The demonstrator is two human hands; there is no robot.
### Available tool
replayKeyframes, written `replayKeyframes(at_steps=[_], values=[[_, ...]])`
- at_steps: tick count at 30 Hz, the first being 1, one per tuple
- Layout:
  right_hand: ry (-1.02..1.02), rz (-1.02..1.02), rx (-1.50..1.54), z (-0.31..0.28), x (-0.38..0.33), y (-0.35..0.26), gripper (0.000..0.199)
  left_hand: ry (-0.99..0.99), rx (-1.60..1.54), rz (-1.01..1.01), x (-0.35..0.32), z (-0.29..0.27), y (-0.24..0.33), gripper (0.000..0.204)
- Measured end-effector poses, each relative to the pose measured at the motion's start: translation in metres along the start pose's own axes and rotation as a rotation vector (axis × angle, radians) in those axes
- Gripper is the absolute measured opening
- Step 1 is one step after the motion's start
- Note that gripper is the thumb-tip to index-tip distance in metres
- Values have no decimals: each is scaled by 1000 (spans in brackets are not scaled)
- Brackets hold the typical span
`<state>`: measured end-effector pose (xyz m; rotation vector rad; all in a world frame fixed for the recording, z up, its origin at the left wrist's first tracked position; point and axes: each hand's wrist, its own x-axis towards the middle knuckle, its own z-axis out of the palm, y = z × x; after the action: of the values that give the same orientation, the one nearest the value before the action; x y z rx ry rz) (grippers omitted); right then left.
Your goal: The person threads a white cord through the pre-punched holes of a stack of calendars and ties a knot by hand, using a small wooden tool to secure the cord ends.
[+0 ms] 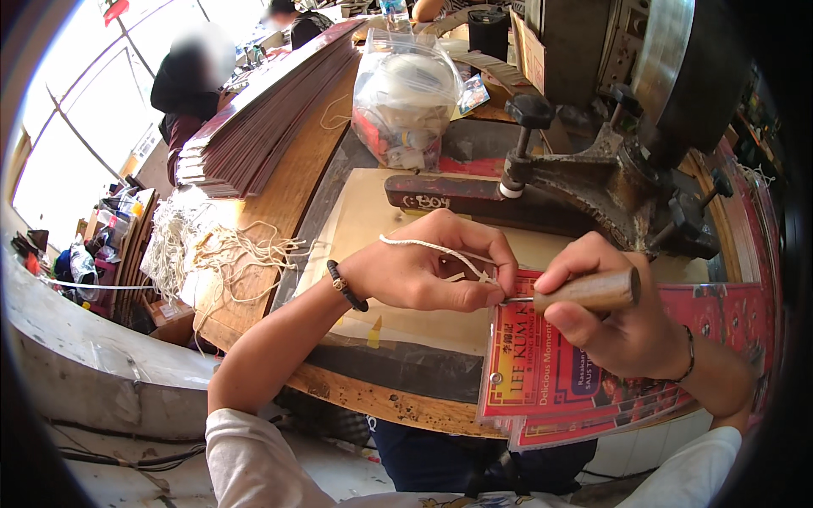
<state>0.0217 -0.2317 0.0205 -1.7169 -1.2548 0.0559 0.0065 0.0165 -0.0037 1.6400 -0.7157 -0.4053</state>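
My left hand (415, 269) has its thumb and fingers pinched together on a white cord (423, 245), which loops up over the back of the fingers. My right hand (611, 343) grips the wooden handle of an awl (605, 290), and its thin metal shaft points left to my left fingertips. Whether the awl's tip touches the cord is hidden by those fingers. Beneath both hands lies a stack of red laminated printed sheets (527, 419), reaching over the near table edge. A metal eyelet shows near the top sheet's left edge.
A heavy metal press (610, 165) stands at the back right, with a dark bar (432, 193) near it. Behind sits a clear plastic bag (406, 102) of small parts. Bundled white cords (229, 250) and tall stacked boards (262, 123) occupy the left. A person (185, 85) is farther back.
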Motion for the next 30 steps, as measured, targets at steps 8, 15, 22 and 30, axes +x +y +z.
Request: replayKeyframes(at_steps=[8, 15, 22, 30], values=[[35, -26, 58, 0, 1, 1, 19, -8, 20, -18, -1, -3, 0, 17], [26, -5, 11, 2, 2, 4, 23, 32, 17, -57, -1, -2, 3, 12], [23, -31, -9, 3, 2, 4, 17, 27, 37, -57, -1, -2, 3, 15], [42, 49, 22, 3, 5, -5, 11, 37, 45, -60, -3, -3, 1, 13]])
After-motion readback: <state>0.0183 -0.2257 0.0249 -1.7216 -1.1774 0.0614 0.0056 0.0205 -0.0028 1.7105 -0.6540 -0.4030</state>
